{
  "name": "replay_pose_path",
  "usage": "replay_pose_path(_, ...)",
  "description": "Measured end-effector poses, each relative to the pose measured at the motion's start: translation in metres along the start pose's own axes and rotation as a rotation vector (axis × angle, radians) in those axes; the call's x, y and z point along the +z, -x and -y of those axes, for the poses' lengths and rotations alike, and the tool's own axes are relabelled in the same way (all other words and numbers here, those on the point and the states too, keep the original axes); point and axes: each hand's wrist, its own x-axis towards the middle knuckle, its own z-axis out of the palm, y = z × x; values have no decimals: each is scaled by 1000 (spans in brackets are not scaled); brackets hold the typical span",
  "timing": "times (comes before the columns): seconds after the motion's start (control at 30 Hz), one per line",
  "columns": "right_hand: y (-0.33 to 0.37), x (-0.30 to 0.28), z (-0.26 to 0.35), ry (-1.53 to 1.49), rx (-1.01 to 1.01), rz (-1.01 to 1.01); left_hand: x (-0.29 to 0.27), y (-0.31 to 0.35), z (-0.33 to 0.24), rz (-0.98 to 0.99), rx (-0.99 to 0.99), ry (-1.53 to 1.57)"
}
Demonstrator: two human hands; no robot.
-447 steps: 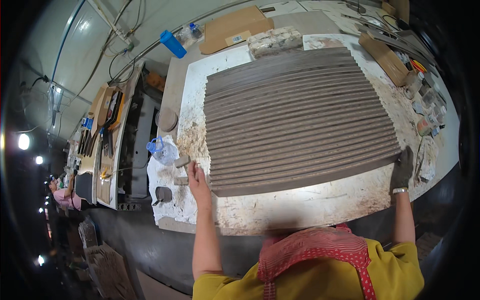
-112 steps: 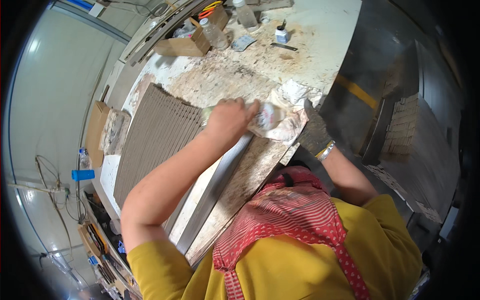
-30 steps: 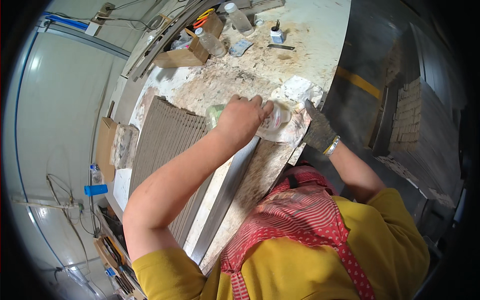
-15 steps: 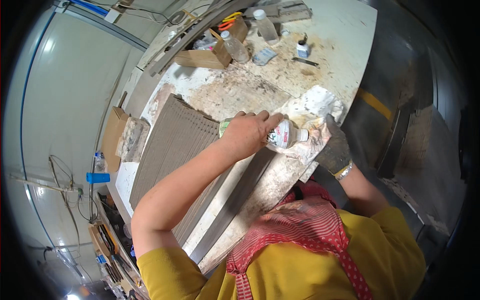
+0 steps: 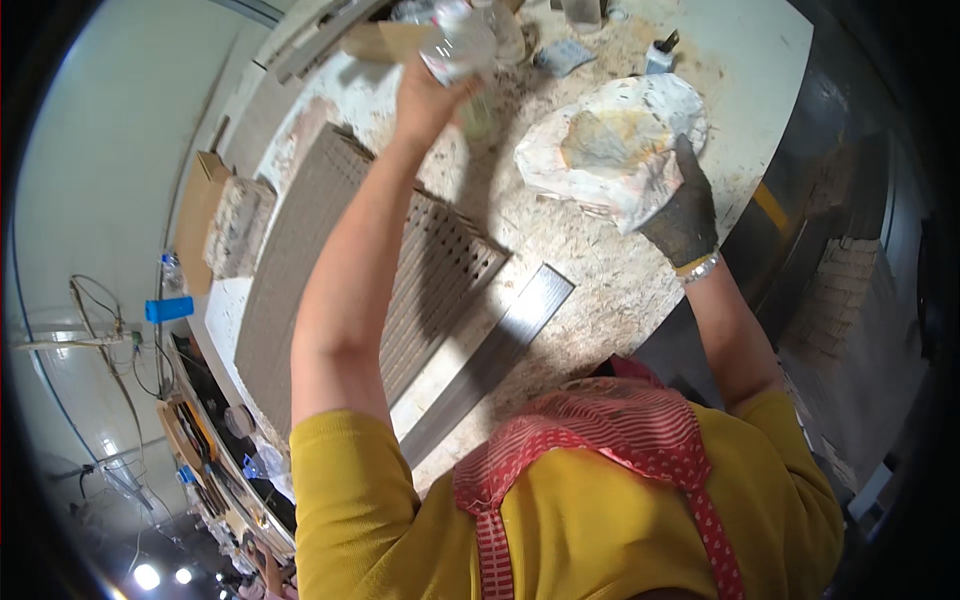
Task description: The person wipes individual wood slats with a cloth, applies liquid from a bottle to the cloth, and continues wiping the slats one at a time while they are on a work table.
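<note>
My bare left hand (image 5: 428, 100) is wrapped round a clear plastic bottle (image 5: 460, 52) at the far side of the table, held upright near a cardboard box. On my right hand (image 5: 685, 215) is a dark, dirty work glove, its fingers closed on the edge of a white cloth (image 5: 560, 180). The cloth is crumpled and has a yellow-brown wet stain in its middle. Between my arms lies a row of stacked grey-brown grooved strips (image 5: 320, 240), partly hidden by my left forearm. One separate dark strip (image 5: 500, 350) lies nearer to me.
A small white bottle with a dark top (image 5: 660, 55) and a crumpled blue-grey packet (image 5: 563, 57) stand beyond the cloth. The cardboard box (image 5: 385, 42) is at the back. At the left are a wrapped block (image 5: 240, 228) and a blue cup (image 5: 169, 309). The table edge curves along the right.
My left hand has carried the bottle away from the cloth to the far left and turned it upright. The cloth has moved farther off with my right hand and lies spread, showing its stain.
</note>
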Motion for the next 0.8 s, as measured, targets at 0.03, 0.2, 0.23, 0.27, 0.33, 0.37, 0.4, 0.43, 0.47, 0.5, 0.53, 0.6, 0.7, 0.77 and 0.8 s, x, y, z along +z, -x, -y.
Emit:
replay_pose_path(0.03,4,-4,1,138,-53,82,0,-13,2,-50,-19,74)
replay_pose_path(0.2,43,-15,5,-14,67,-186,2,-32,50,-306,-32,35)
replay_pose_path(0.23,51,-18,8,-10,74,-194,5,-32,56,-363,-12,187)
replay_pose_path(0.27,62,-23,10,52,19,-283,6,-31,60,-319,7,241)
replay_pose_path(0.33,77,-34,16,193,-113,-515,2,-29,63,-238,7,190)
replay_pose_path(0.37,78,-27,14,198,-101,-501,-5,-25,66,-158,7,122)
replay_pose_path(0.4,79,-17,13,247,-99,-418,-9,-17,68,-169,-79,143)
replay_pose_path(0.43,79,-7,11,293,-93,-330,-18,-8,70,-197,-79,133)
replay_pose_path(0.47,80,-1,11,299,-72,-306,-29,3,73,-216,-58,18)
replay_pose_path(0.5,83,-3,17,329,-102,-350,-28,15,55,-215,-43,-85)
replay_pose_path(0.53,86,-2,20,357,-126,-390,-34,31,38,-141,-185,244)
replay_pose_path(0.6,94,18,30,492,-179,-399,-55,81,1,-187,-67,26)
replay_pose_path(0.7,105,-5,64,646,-305,-373,-84,207,-47,-255,-39,-205)
replay_pose_path(0.77,109,16,75,310,-48,-163,-108,313,-65,-265,-217,-387)
replay_pose_path(0.8,111,21,75,313,-33,-148,-120,367,-67,-255,-299,-453)
